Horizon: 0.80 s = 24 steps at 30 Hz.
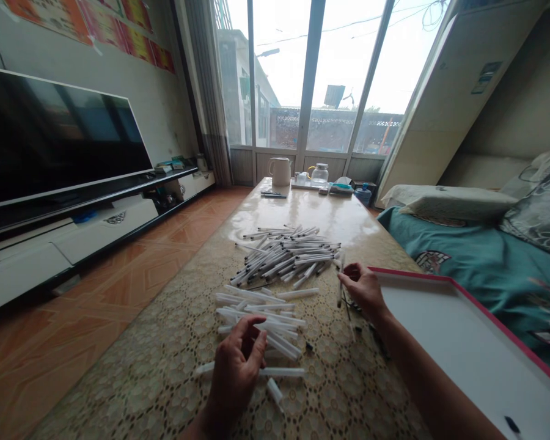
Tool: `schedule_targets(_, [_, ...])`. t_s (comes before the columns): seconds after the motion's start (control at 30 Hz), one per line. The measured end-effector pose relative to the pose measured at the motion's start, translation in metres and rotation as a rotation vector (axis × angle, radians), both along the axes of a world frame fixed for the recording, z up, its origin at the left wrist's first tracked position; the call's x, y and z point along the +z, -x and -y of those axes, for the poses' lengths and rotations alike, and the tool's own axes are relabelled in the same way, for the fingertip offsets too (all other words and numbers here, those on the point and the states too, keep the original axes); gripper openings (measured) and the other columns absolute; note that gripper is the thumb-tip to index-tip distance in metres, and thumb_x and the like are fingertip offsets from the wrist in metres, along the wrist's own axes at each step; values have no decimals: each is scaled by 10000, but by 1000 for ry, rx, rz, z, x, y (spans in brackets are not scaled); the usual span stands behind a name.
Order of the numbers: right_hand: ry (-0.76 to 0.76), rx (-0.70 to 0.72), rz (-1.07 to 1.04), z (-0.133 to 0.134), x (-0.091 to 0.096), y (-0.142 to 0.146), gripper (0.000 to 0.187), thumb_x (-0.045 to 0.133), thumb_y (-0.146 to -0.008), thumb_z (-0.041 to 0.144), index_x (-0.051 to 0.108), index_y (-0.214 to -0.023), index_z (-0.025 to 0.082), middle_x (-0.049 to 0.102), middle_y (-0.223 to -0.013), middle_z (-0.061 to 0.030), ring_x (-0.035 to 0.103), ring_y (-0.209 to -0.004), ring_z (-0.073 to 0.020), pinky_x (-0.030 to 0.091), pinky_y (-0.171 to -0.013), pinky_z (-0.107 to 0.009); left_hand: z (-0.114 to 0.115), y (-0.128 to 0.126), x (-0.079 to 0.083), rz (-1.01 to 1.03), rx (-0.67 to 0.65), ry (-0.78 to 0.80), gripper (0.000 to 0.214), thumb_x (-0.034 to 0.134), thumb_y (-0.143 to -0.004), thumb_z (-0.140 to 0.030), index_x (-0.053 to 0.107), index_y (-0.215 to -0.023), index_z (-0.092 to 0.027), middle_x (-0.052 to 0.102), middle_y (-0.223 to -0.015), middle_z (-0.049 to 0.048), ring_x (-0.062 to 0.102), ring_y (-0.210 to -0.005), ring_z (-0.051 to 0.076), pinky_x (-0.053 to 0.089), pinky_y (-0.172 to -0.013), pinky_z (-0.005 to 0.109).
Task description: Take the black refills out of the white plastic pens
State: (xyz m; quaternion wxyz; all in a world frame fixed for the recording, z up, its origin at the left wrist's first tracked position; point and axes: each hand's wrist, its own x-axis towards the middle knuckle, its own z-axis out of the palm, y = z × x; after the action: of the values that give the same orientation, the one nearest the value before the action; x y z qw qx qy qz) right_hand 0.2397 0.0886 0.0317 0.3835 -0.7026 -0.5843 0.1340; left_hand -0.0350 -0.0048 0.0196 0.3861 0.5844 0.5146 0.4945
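Pinching a slim pen (340, 295) between thumb and fingertips with the right hand (365, 290), just off the right end of the big pen pile (286, 255), and it points pretty much straight away from the person. Left hand (237, 360) is half curled, thumb apart from the fingers, over the near edge of the white tubes (275, 318), can't tell if it's touching any. Those mostly lie left to right, roughly crosswise to the pen, and the left hand is way nearer them
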Motion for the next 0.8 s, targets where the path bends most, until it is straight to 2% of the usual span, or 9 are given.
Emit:
schedule_targets(0.13, [-14,131,-82,41,-2,19,222,506,-744,307,581,-883,151,652,-784,-59,621,-695,-171,469,-613,-241,2,-1,-3,-65,-33,-42,206,556,-812,-325,619,-932,-171,593,-617,-14,548,-442,119,460,-443,225])
schedule_targets(0.23, [58,357,-137,73,-3,42,166,492,-764,238,601,-862,161,608,-742,-27,560,-647,-149,435,-593,-239,4,-1,-5,-162,-52,-118,170,535,-835,-286,611,-941,-177,607,-672,0,550,-457,112,464,-451,220])
schedule_targets(0.33, [141,530,-151,97,1,60,122,462,-806,197,577,-788,162,542,-726,-6,495,-648,-128,395,-593,-227,4,-1,-8,-247,-110,-246,202,508,-859,-231,583,-1043,-197,628,-848,37,577,-517,105,498,-507,228])
schedule_targets(0.4, [231,660,-206,107,4,67,139,424,-848,191,560,-856,169,488,-669,30,449,-598,-105,364,-562,-208,4,-1,-10,-296,-168,-344,275,495,-870,-198,548,-1138,-229,606,-1008,64,605,-590,103,522,-560,227])
schedule_targets(0.5, [304,789,-248,115,8,69,155,408,-889,210,547,-951,185,443,-651,52,402,-580,-88,336,-552,-190,3,-2,-12,-403,-261,-469,341,510,-869,-178,524,-1196,-275,569,-1139,76,637,-816,145,540,-717,257])
schedule_targets(0.6, [367,817,-285,114,9,65,179,406,-913,271,556,-911,174,409,-655,51,365,-574,-79,310,-520,-176,3,-3,-13,-493,-327,-519,317,547,-854,-190,554,-1159,-278,591,-1111,66,588,-1008,196,500,-858,313])
schedule_targets(0.67, [431,841,-329,112,8,61,220,412,-919,324,555,-882,161,365,-630,59,326,-549,-73,275,-482,-171,3,-3,-12,-502,-339,-491,291,553,-853,-206,563,-1137,-266,597,-1075,65,583,-1000,198,499,-846,310])
schedule_targets(0.8, [505,934,-373,108,8,55,299,443,-912,407,559,-817,148,342,-622,58,302,-551,-70,250,-473,-174,3,-2,-11,-476,-402,-385,160,520,-871,-221,595,-1012,-231,594,-900,40,598,-818,159,498,-728,260])
